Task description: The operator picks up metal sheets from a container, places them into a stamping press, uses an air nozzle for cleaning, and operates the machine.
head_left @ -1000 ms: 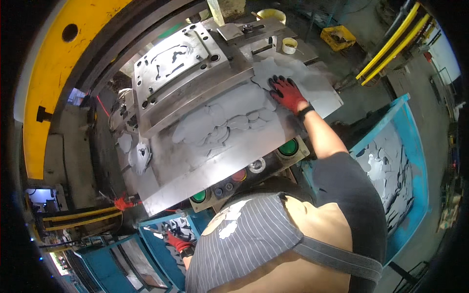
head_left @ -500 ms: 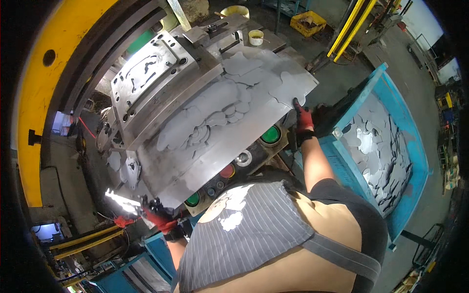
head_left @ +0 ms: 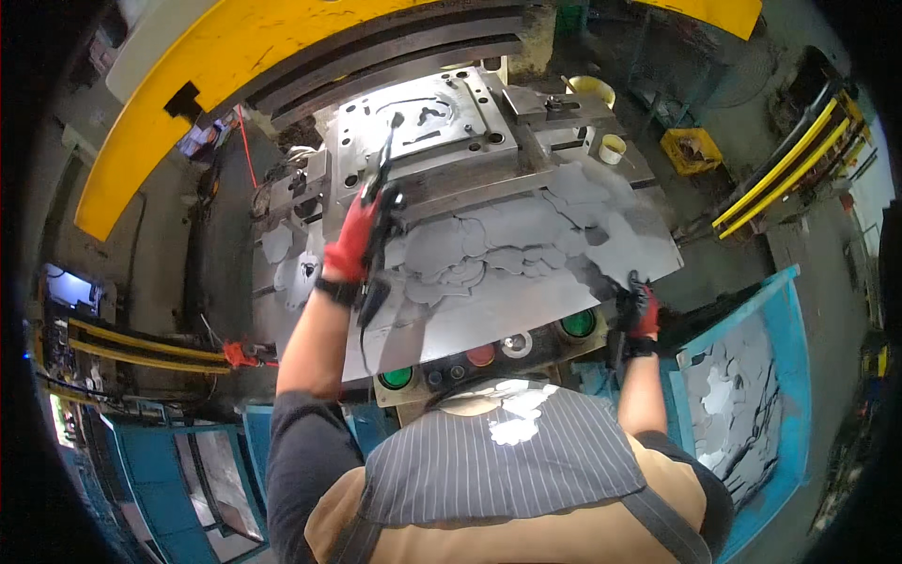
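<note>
My left hand [head_left: 355,235], in a red and black glove, is closed round a slender dark hand tool [head_left: 383,162]. The tool's tip reaches over the bright metal die [head_left: 432,113] at the back; whether it touches is unclear. A dark cord-like end hangs below that hand. At the right front edge of the steel plate [head_left: 507,324], my right hand [head_left: 642,308] wears a similar glove; its fingers are dark and blurred. Nearest to it is a flat grey sheet piece [head_left: 622,246]. More grey cut pieces [head_left: 451,246] lie overlapping across the plate.
Green buttons [head_left: 578,323] and a red button [head_left: 480,355] line the panel along the front. A blue bin [head_left: 799,376] of grey pieces stands at right. The yellow press frame [head_left: 254,47] arches overhead. A white cup [head_left: 612,148] sits at the back right.
The view has turned, shifting the scene. My left hand has moved from the plate's left front corner to the die with the tool. My right hand has come off the grey piece toward the front edge.
</note>
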`<action>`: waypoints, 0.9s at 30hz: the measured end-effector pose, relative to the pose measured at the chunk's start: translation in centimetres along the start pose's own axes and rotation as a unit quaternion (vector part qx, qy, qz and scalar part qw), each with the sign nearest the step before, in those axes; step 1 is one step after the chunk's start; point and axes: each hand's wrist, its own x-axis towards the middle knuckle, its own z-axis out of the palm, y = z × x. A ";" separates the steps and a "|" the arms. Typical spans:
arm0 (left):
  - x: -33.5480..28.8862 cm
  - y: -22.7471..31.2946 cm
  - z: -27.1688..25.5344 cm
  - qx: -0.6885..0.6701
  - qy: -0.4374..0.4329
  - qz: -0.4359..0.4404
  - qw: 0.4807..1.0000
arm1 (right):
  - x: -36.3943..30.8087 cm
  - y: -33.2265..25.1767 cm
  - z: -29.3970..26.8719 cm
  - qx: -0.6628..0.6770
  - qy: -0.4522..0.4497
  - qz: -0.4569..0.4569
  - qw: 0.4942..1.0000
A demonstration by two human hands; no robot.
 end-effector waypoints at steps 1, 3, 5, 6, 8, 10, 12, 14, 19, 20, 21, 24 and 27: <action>2.5 0.3 -0.2 0.006 -0.018 0.004 1.000 | 0.4 0.3 1.6 0.060 0.011 -0.015 0.998; 6.1 -0.8 -1.7 0.030 -0.024 -0.013 0.999 | 0.4 -4.8 4.6 0.232 -0.010 0.084 0.969; 8.7 -2.3 -3.3 0.064 -0.028 -0.055 0.996 | 0.9 -4.5 4.9 0.261 -0.019 0.085 0.961; 8.8 -2.8 -3.5 0.105 0.008 -0.030 0.994 | 0.6 -3.6 4.8 0.247 -0.023 0.082 0.965; 8.2 -1.7 -1.3 0.064 0.040 -0.061 0.995 | 0.2 -2.3 3.7 0.204 -0.019 0.071 0.976; 6.8 0.2 -0.6 0.033 0.028 -0.058 0.997 | -0.3 -2.3 3.1 0.163 -0.018 0.046 0.985; 5.5 1.5 0.1 0.041 0.038 -0.032 0.998 | -0.9 -4.6 3.6 0.120 -0.006 0.008 0.993; 2.6 2.3 -0.4 0.062 0.051 -0.001 0.997 | -1.4 -12.8 4.4 0.379 -0.019 0.100 0.920; -6.5 3.1 0.0 -0.006 0.095 0.009 0.995 | -2.1 -15.7 4.9 0.373 -0.026 0.075 0.924; -8.6 2.8 -0.4 -0.025 0.119 -0.003 0.993 | -2.2 -16.2 5.2 0.369 -0.032 0.064 0.927; -10.8 2.2 -1.2 -0.002 0.124 0.008 0.992 | -2.4 -17.0 5.7 0.366 -0.042 0.055 0.928; -16.7 -0.4 -3.6 0.026 0.205 -0.002 0.978 | -3.2 -19.4 7.4 0.335 -0.066 0.070 0.937; -20.5 -2.9 -4.4 0.028 0.323 -0.028 0.946 | -4.0 -19.3 8.8 0.349 -0.091 0.124 0.924</action>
